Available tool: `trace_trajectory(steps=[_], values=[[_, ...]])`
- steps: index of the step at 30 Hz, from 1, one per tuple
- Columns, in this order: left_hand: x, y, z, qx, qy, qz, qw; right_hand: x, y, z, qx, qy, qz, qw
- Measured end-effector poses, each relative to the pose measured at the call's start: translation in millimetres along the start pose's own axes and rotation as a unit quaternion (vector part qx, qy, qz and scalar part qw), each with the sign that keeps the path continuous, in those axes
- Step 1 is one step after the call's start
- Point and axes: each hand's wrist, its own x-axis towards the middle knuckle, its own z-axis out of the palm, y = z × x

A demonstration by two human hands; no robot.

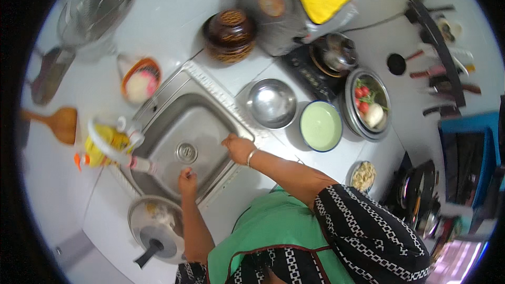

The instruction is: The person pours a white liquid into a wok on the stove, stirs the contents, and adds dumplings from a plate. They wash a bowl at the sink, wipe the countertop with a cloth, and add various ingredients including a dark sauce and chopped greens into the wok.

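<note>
Both my hands are over a steel sink (173, 121) with a round drain (187, 152) in its floor. My left hand (188, 183) is curled closed near the front rim, close to the drain, and nothing shows in it. My right hand (239, 148), with a bangle at the wrist, hangs at the sink's right side with its fingers bent together; I see nothing in them. A white faucet (108, 144) reaches over the left edge, beside a yellow bottle (105, 142) with an orange top. Right of the sink stand a steel bowl (272, 102) and a pale green basin (321, 126).
A metal bowl of radishes (363, 100) and a pan on a burner (336, 55) stand at the right. Behind are a brown jar (230, 37) and an orange sponge holder (141, 81). A lidded pan (158, 226) stands front left; knives (447, 84) hang on the wall.
</note>
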Motion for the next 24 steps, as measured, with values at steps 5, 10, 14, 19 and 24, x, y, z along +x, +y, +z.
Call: trace_trajectory(steps=[5, 10, 14, 19, 24], values=[[-46.5, 86.5, 83.6, -0.213, -0.23, -0.003, 0.949, -94.4, 47.3, -31.7, 0.285, 0.077, -0.003, 0.955], [-75.8, 183.9, 142.9, -0.18, -0.312, 0.037, 0.932, -158.7, 98.8, -29.1, 0.533, 0.124, 0.075, 0.834], [-121.2, 244.1, 191.9, -0.141, -0.384, 0.07, 0.91, -221.0, 128.1, -44.2, 0.6, 0.18, 0.118, 0.771], [-159.5, 281.3, 253.0, -0.101, -0.47, 0.1, 0.871, -280.9, 177.0, -57.3, 0.633, 0.247, 0.123, 0.723], [-155.4, 328.1, 297.9, -0.085, -0.458, 0.185, 0.866, -311.6, 218.1, -79.8, 0.661, 0.275, 0.109, 0.69]])
